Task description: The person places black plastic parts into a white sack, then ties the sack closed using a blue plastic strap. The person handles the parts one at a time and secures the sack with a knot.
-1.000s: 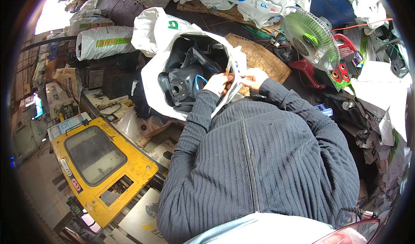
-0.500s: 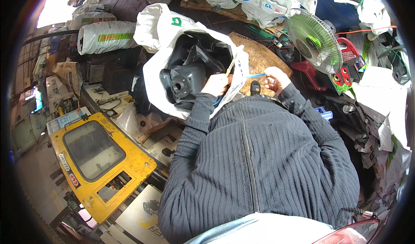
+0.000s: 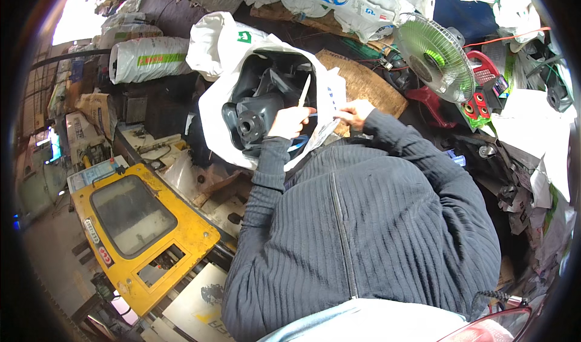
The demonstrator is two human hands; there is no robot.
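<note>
A white woven sack (image 3: 212, 109) stands open in front of me, full of black moulded plastic parts (image 3: 266, 106); one part has a round flanged hole. Over the sack's near right side, my left hand (image 3: 290, 122) is closed around a thin pale stick-like tool (image 3: 305, 91) that points up and away. A blue strap (image 3: 297, 143) hangs just below that hand, against the sack. My right hand (image 3: 356, 113) pinches the sack's right rim between thumb and fingers. Whether it also holds the strap's other end is hidden.
A yellow machine door (image 3: 136, 215) with a window is at my left. To the right stand a fan (image 3: 434, 57) and a red plastic chair or stool (image 3: 431, 106). Flattened brown cardboard (image 3: 369, 85) lies beyond my right hand. Filled white sacks (image 3: 357, 6) are piled at the back.
My right hand has moved left to the sack's rim, and the blue strap no longer stretches out to it. My left hand has shifted slightly left, its tool now more upright over the opening.
</note>
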